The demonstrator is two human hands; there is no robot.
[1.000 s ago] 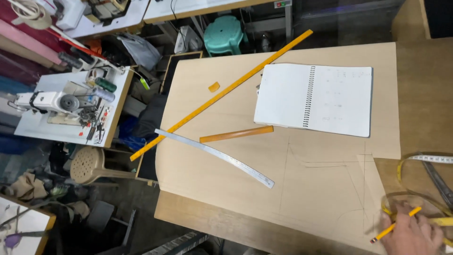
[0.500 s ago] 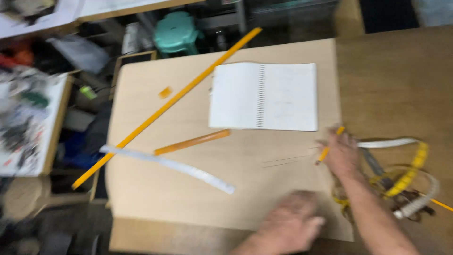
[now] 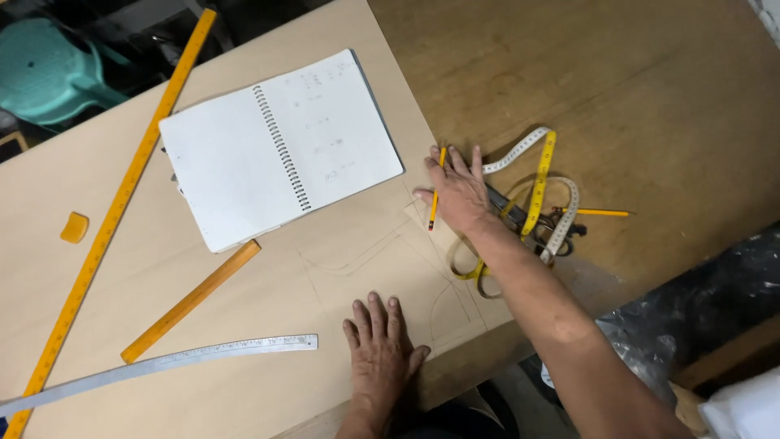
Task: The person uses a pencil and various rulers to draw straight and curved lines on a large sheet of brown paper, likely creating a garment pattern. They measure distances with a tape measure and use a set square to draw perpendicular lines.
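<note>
A large sheet of tan pattern paper point(image 3: 244, 325) is being kept flat on the wooden worktable point(image 3: 634, 97), faint pencilled curves and straight lines showing near its lower right corner. The sheet is judged to be light, thin and stiff enough to lie level, yet easily slid, creased or torn, so it is best being pressed with flat palms on bare areas or lifted at an edge with both hands. It is being pinned at 6 o'clock by the left hand point(image 3: 380, 349), which is lying open, palm down, fingers spread. At about 3 o'clock of the drawn lines, the right hand point(image 3: 459, 189) is being rested flat on the sheet's right edge, a yellow pencil point(image 3: 435, 195) being trapped beneath its fingers rather than gripped. Just beyond that hand, at 3 o'clock, a yellow and white tape measure point(image 3: 540, 191) is lying looped over dark scissors, with a second pencil point(image 3: 597, 213) beside it. At 11 o'clock an open spiral notebook point(image 3: 276, 150) is lying, and at 9 o'clock a short orange ruler point(image 3: 191, 301), a long yellow straightedge point(image 3: 114, 211) and a curved metal ruler point(image 3: 162, 364).
</note>
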